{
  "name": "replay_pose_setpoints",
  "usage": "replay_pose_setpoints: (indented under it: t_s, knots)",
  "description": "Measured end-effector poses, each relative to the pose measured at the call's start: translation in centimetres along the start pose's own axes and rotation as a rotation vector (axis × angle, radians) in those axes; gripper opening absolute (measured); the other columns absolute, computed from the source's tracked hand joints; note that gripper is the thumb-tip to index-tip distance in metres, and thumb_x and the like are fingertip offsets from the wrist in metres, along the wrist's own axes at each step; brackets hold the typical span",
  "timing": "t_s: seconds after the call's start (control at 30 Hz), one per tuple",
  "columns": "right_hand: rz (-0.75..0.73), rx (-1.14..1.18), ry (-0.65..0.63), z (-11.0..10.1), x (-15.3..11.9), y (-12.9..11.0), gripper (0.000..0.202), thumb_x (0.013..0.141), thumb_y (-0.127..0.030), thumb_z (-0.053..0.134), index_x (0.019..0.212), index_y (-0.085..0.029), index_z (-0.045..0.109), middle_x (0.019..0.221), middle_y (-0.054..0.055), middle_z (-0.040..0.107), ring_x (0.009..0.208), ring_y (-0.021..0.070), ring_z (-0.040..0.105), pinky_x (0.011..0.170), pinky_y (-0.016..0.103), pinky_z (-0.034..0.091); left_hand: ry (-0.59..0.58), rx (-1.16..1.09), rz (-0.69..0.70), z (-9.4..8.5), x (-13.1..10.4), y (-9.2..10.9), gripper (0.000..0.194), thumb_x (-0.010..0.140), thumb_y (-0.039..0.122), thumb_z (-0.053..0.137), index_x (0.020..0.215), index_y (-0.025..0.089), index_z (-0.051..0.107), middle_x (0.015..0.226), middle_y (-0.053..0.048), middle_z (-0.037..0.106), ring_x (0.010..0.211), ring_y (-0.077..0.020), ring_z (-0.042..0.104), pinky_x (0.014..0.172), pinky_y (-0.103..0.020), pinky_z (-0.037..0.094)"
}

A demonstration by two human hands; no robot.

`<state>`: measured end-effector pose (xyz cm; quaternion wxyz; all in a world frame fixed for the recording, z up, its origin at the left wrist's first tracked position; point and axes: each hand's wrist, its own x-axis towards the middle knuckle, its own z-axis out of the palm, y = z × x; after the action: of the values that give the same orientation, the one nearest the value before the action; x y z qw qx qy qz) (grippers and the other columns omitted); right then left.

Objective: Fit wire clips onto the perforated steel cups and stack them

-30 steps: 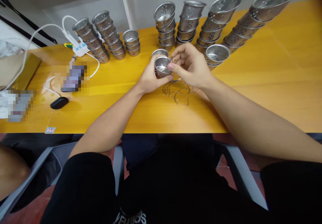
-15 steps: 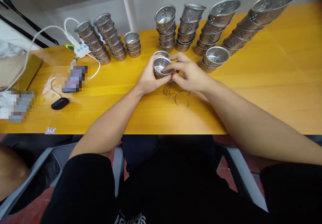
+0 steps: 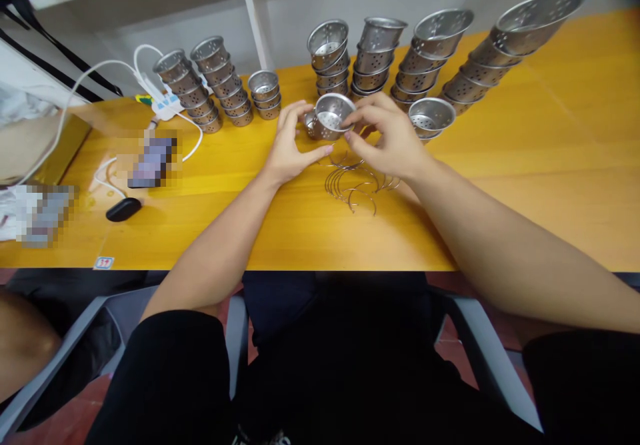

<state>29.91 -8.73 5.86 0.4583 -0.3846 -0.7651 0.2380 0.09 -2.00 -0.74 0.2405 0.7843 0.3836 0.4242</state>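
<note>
A perforated metal cup [image 3: 330, 119] is raised over the table, tilted so its holed bottom shows. My right hand [image 3: 393, 137] grips it by the right side of its rim between thumb and fingers. To the left, my left hand [image 3: 287, 148] is open, thumb and fingers spread around the cup's side without closing on it. A second metal cup [image 3: 309, 123] shows partly behind the first. Below the hands lie several thin curved wires [image 3: 345, 181] on the yellow table [image 3: 290, 231].
Stacks of perforated cups [image 3: 327, 51] line the back, more [image 3: 215, 78] toward the left. A shorter stack [image 3: 431, 117] stands right of my hand. At left are a power strip [image 3: 167, 106], a phone [image 3: 153, 163], a black case [image 3: 123, 209] and white cables.
The cup has moved slightly right and up with my right hand on its rim. My left hand has let go of it and spread its fingers.
</note>
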Motion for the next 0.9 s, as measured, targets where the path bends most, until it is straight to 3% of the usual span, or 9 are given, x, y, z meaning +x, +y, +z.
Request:
replay_pose_setpoints:
  t_s: [0.13, 0.23, 0.37, 0.5, 0.73, 0.9]
  knots:
    - [0.030, -0.038, 0.119, -0.5, 0.3, 1.5, 0.051, 0.112, -0.083, 0.096, 0.130, -0.037, 0.086, 0.150, 0.019, 0.082, 0.136, 0.0499, 0.080, 0.113, 0.072, 0.074, -0.056, 0.082, -0.043, -0.7, 0.4, -2.1, 0.112, 0.087, 0.085, 0.113, 0.174, 0.030, 0.069, 0.209, -0.025, 0.041, 0.203, -0.0555, 0.032, 0.167, -0.081, 0.033]
    - [0.027, -0.070, 0.140, -0.6, 0.3, 2.4, 0.052, 0.115, -0.083, 0.093, 0.132, -0.035, 0.085, 0.153, 0.019, 0.081, 0.137, 0.0489, 0.082, 0.111, 0.068, 0.076, -0.102, 0.098, -0.071, -0.6, 0.4, -2.5, 0.088, 0.093, 0.068, 0.113, 0.161, 0.027, 0.076, 0.209, -0.026, 0.043, 0.202, -0.0535, 0.038, 0.167, -0.080, 0.037]
    - [0.009, -0.113, 0.118, -0.2, 0.3, 3.2, 0.049, 0.116, -0.078, 0.094, 0.134, -0.034, 0.087, 0.152, 0.019, 0.081, 0.129, 0.0474, 0.085, 0.108, 0.069, 0.079, -0.125, 0.052, -0.029, -0.2, 0.2, -1.8, 0.065, 0.094, 0.046, 0.110, 0.144, 0.024, 0.075, 0.194, -0.028, 0.063, 0.194, -0.0505, 0.054, 0.165, -0.076, 0.042]
    - [-0.020, -0.122, 0.058, 0.4, 0.2, 3.5, 0.044, 0.115, -0.073, 0.096, 0.137, -0.036, 0.090, 0.148, 0.018, 0.082, 0.133, 0.0501, 0.086, 0.110, 0.073, 0.081, -0.082, -0.082, -0.042, 0.6, 0.1, -1.1, 0.090, 0.095, 0.041, 0.104, 0.169, 0.028, 0.055, 0.192, -0.027, 0.065, 0.175, -0.0459, 0.076, 0.155, -0.075, 0.059]
    - [-0.050, -0.154, -0.018, 0.9, 0.0, 3.3, 0.032, 0.114, -0.059, 0.096, 0.132, -0.032, 0.093, 0.144, 0.019, 0.082, 0.130, 0.0519, 0.086, 0.123, 0.081, 0.075, -0.140, -0.102, 0.036, 1.0, 0.3, 0.4, 0.101, 0.091, 0.041, 0.100, 0.179, 0.027, 0.052, 0.192, -0.026, 0.067, 0.176, -0.0474, 0.074, 0.156, -0.076, 0.059]
    - [-0.050, -0.174, -0.058, 0.4, 0.1, 2.8, 0.032, 0.108, -0.059, 0.099, 0.125, -0.032, 0.092, 0.138, 0.018, 0.083, 0.127, 0.0512, 0.086, 0.125, 0.082, 0.073, -0.140, -0.107, 0.045, 1.2, 0.2, -0.2, 0.103, 0.091, 0.039, 0.101, 0.180, 0.025, 0.050, 0.190, -0.027, 0.069, 0.178, -0.0466, 0.072, 0.156, -0.073, 0.059]
